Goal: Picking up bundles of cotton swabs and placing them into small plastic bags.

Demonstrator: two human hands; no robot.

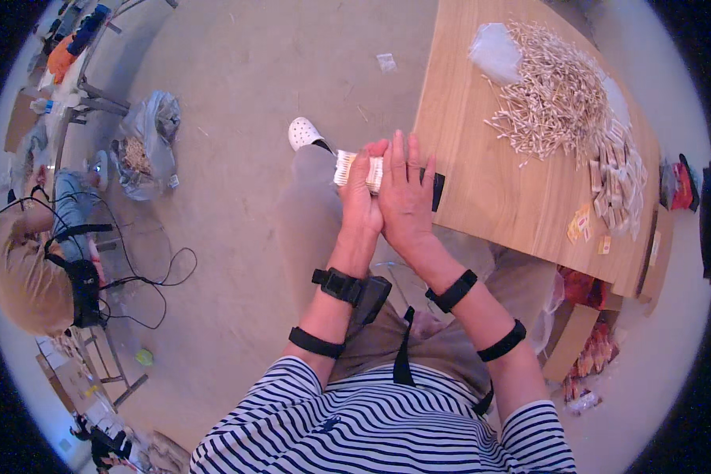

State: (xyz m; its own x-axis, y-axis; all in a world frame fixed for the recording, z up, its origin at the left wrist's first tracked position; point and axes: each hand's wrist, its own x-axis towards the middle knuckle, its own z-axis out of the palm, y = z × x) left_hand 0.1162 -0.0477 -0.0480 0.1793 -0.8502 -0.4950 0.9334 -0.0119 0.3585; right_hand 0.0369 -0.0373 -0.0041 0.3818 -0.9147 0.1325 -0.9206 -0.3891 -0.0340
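Observation:
My left hand [360, 189] is closed round a bundle of cotton swabs [344, 169], whose white tips and pale sticks show between the fingers. My right hand [407, 193] lies flat with its fingers stretched out, its palm side turned toward the bundle and the left hand. The two hands touch along their inner edges, just left of the table corner. Part of the bundle is hidden behind the left fingers and the right hand. On the wooden table [482, 186] to the right lies a large heap of loose cotton swabs [553, 99].
Beside the heap lie a clear plastic bag [495, 54] and a row of packed swab packets [618, 178]. Boxes stand below the table's right side. At left, another person [28, 276] sits near black cables and a plastic bag of swabs [146, 150].

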